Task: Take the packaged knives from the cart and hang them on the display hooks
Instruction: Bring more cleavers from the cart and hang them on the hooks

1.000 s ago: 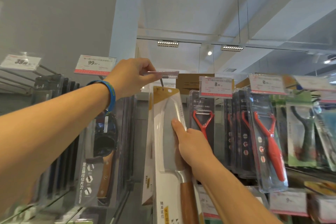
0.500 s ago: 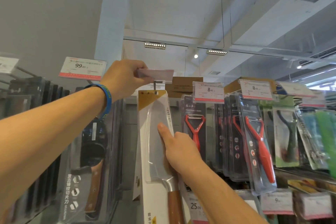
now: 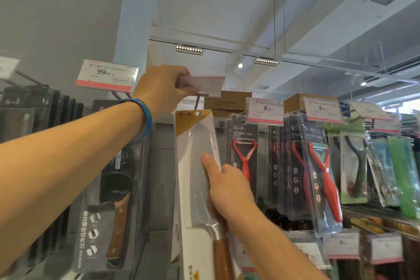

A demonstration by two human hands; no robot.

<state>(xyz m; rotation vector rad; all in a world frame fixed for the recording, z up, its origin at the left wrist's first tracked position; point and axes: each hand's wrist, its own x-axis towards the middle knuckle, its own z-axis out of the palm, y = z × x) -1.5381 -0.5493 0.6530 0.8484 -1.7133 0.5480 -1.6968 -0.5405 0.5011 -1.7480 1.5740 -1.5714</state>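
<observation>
Cardboard-backed packaged cleaver, gripped upright in the right hand just under the hook (left hand pinching its price tag up), next needs its hang hole threaded on.

Single head view, tilted upward, close to the display hooks and ceiling.

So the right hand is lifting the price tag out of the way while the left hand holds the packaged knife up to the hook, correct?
Not quite: the hands are swapped. The head view shows the left hand, the one with the blue wristband, lifting the price tag, while the right hand holds the packaged knife up to the hook.
</observation>
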